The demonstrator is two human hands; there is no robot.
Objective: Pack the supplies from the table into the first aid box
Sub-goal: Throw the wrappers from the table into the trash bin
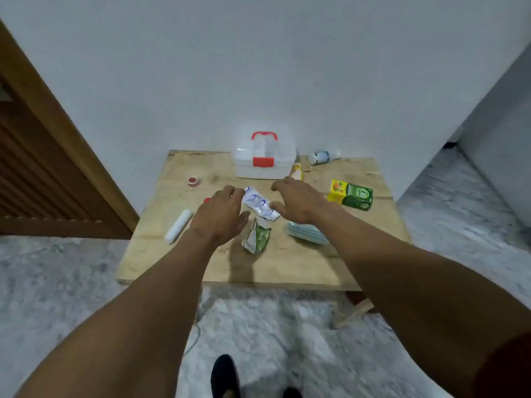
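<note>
A white first aid box (264, 159) with a red handle and red latch stands closed at the back of the wooden table (287, 262). In front of it lies a white strip pack with blue print (260, 206). My left hand (221, 216) has its fingertips curled on the strip's far end. My right hand (296, 201) is spread, thumb touching the near end. Around them lie a green sachet (257, 235), a stack of blue masks (307, 232), a white bandage roll (178, 226), a red tape roll (194, 180), a yellow tube (296, 171), a small bottle (321, 157) and a green-yellow carton (350, 194).
A small red item (207, 200) peeks out behind my left hand. The table stands against a white wall, with a brown wooden door (43, 168) to the left. My dark shoes (225, 374) are on the speckled floor before the table's near edge.
</note>
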